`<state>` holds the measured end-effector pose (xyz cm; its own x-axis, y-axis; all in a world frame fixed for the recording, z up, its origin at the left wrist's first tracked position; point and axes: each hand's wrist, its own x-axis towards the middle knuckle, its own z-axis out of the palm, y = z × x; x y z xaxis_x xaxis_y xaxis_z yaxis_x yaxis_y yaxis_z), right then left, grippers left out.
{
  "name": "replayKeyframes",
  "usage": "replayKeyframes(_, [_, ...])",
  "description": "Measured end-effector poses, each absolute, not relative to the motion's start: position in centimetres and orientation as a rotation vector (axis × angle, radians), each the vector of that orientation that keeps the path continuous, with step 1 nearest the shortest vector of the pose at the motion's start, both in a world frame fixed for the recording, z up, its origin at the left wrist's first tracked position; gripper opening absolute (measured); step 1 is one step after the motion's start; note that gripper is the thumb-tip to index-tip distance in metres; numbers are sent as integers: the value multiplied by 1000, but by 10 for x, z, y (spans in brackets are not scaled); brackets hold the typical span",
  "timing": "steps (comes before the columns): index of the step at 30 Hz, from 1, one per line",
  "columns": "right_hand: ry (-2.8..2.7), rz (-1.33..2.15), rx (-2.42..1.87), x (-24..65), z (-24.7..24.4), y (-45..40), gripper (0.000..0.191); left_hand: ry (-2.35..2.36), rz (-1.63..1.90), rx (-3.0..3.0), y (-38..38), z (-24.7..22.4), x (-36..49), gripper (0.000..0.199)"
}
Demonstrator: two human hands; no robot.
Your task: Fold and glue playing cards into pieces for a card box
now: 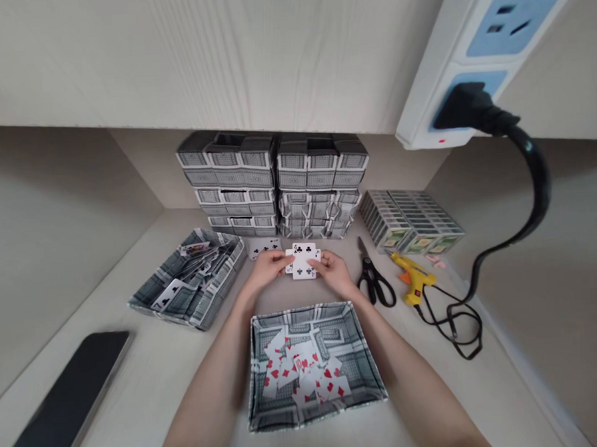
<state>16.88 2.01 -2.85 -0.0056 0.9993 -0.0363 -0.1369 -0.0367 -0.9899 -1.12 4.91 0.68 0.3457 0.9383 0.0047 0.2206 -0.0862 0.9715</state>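
Observation:
Between my hands, in the middle of the head view, are two overlapping playing cards (304,260), a four of clubs on top and a five beneath it, set crosswise. My left hand (269,268) pinches their left side, and my right hand (333,271) pinches the right side. Just behind my left hand, other black-suit cards (260,246) lie on the table. Between my forearms stands a box made of cards (368,353), with loose red-suit cards (286,372) inside. A second card box (222,285) at the left holds many cards, among them a seven of clubs (168,294).
Stacked card boxes (241,180) stand against the back wall, with card packs (408,219) to their right. Black scissors (374,283) and a yellow glue gun (416,279) with a looped cord lie right of my hand. A black slab (70,402) lies front left. A power strip (463,75) hangs above.

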Motion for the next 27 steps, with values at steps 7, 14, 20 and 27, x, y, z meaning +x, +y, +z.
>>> replayKeyframes(7, [-1084, 1303, -1120, 168, -24, 18, 34, 1072, 855, 1569, 49, 7, -12, 40])
replayKeyframes(14, [-1064, 1311, -1128, 167, -20, 17, 35, 1074, 873, 1571, 48, 7, -11, 40])
replayKeyframes(20, [-1066, 1304, -1137, 168, -22, 17, 34, 1089, 864, 1570, 48, 8, -12, 38])
replayKeyframes(27, [-1078, 1286, -1145, 168, -21, 17, 33, 1078, 849, 1561, 48, 7, -12, 36])
